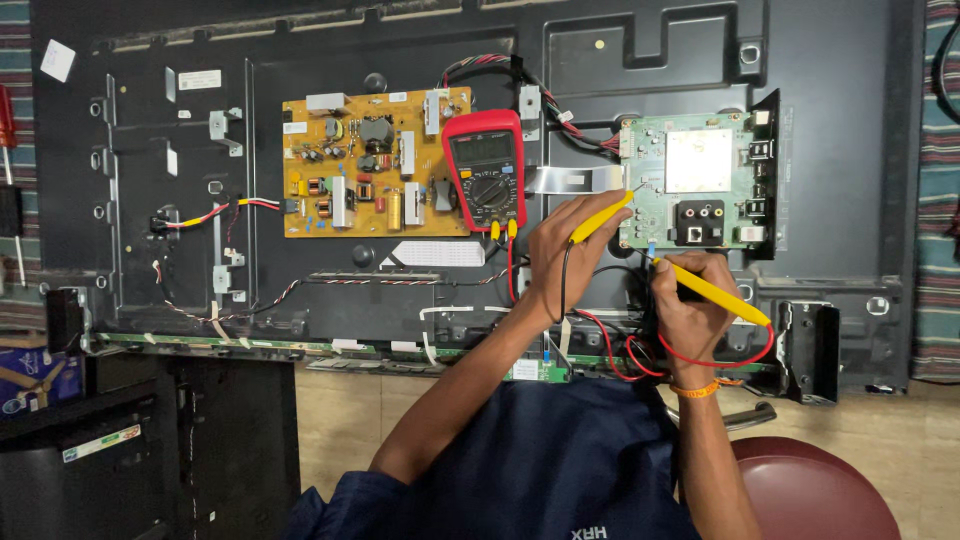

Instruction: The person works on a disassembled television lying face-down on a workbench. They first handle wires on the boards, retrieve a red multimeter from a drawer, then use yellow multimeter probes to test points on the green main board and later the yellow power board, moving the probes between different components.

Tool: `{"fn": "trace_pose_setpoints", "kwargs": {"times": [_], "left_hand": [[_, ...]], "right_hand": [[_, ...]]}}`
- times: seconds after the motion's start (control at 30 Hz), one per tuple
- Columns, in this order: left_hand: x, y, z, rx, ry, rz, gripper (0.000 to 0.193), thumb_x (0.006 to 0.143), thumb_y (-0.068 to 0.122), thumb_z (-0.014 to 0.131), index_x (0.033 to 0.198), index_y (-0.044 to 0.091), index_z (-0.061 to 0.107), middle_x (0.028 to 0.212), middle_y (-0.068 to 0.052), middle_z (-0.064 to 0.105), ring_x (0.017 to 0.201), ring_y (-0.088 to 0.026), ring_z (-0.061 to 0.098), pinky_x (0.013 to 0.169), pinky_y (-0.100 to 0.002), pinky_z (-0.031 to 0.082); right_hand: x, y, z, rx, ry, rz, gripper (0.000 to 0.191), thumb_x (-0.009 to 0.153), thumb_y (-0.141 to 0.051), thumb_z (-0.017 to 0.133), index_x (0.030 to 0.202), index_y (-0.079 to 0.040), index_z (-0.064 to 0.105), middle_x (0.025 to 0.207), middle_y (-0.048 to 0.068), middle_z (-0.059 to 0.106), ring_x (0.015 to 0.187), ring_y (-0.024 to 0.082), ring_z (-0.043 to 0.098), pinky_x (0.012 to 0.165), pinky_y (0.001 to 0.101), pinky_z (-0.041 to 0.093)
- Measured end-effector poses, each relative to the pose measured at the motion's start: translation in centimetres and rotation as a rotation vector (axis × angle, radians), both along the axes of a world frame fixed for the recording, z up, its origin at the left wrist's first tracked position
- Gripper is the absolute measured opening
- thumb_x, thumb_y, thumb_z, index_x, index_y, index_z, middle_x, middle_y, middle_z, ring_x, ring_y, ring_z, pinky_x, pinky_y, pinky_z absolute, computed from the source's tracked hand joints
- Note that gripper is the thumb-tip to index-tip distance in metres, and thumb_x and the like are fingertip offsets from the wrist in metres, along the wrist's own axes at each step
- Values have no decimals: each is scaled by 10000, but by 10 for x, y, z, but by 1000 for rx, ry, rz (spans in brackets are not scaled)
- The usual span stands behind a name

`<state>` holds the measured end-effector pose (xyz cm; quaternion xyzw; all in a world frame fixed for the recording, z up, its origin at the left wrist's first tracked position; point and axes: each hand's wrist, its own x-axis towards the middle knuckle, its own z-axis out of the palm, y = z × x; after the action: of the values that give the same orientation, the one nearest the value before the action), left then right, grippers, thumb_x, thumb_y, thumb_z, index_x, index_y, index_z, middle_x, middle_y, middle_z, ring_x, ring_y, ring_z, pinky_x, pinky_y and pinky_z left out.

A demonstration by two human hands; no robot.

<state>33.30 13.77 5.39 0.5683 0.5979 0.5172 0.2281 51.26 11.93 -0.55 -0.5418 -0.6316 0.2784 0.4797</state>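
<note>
A large opened flat-screen chassis (300,270) lies face down before me. My left hand (562,255) grips a yellow test probe (603,216) whose tip touches the left edge of the green main board (690,180). My right hand (690,300) holds a second yellow probe (720,292), its tip at the board's lower left edge. Black and red leads (610,345) run from the probes to a red multimeter (487,170) lying on the chassis between the green board and a yellow power board (375,165).
A flat ribbon cable (570,180) joins the boards behind the multimeter. Red, white and black wire bundles (540,95) cross the top. A maroon stool seat (810,490) sits at lower right, a dark cabinet (150,450) at lower left, striped cloth (940,180) at the right edge.
</note>
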Motion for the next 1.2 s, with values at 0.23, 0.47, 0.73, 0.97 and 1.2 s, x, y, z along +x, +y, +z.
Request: {"fn": "trace_pose_setpoints", "kwargs": {"times": [0.23,0.47,0.73,0.97,1.2], "left_hand": [[0,1,-1,19,-1,-11,238,954,159,740,1172,65,721,1092,-97,753,962,-262,736,821,-336,573],[0,0,0,3,-9,-5,232,946,152,749,1166,79,729,1064,-95,756,940,-263,737,803,-339,569],[-1,3,-2,-14,-38,-18,210,951,129,737,1152,69,728,1032,-101,750,895,-255,727,781,-332,560],[-1,2,-2,45,-108,-65,185,962,115,738,1123,26,711,1007,-109,732,859,-219,716,761,-313,556],[-8,-20,6,87,-13,-62,117,962,91,742,1059,33,714,970,-102,728,855,-236,717,742,-323,550]], "right_hand": [[-2,1,1,1,28,0,99,966,-34,745,971,28,668,963,115,674,844,168,631,786,301,526],[-2,2,-1,-16,53,1,104,956,-30,736,993,28,658,948,97,682,816,145,628,768,292,532],[-5,4,2,-16,10,-12,104,954,-32,740,991,26,661,925,89,682,807,145,640,758,294,537],[-3,-1,10,32,21,3,89,972,-55,727,984,16,675,928,86,674,800,142,614,744,289,505],[2,1,-3,-82,321,-154,93,1043,-79,688,1088,-7,652,993,34,669,883,104,606,822,254,497]]}}
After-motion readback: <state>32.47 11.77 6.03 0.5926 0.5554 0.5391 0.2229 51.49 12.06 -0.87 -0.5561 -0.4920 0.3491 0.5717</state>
